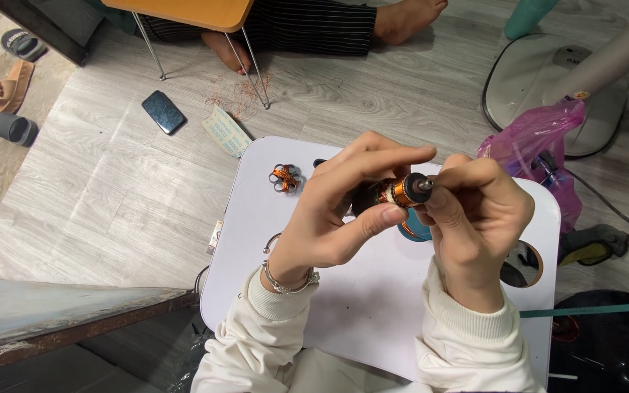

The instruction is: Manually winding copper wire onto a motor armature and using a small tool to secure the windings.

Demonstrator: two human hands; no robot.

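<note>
Motor rotor (400,191) with copper winding, held above white table (373,306); pinched by left hand (343,215), right hand (475,211) closed on shaft end. Mid-handling, seemingly working the winding; next calls for steady grip, careful fingertip turning.

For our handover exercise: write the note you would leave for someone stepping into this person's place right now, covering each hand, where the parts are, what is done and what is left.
Left hand: fingers and thumb pinch a small motor armature with copper windings, held above the white table.
Right hand: fingertips at the armature's shaft end, apparently gripping something thin; too small to tell what.
On the table: a small copper-wound part at the far edge, a blue object partly hidden under the hands.
Done: copper coil sits on the armature.
Left: unclear whether winding is finished; armature not yet set down.
</note>
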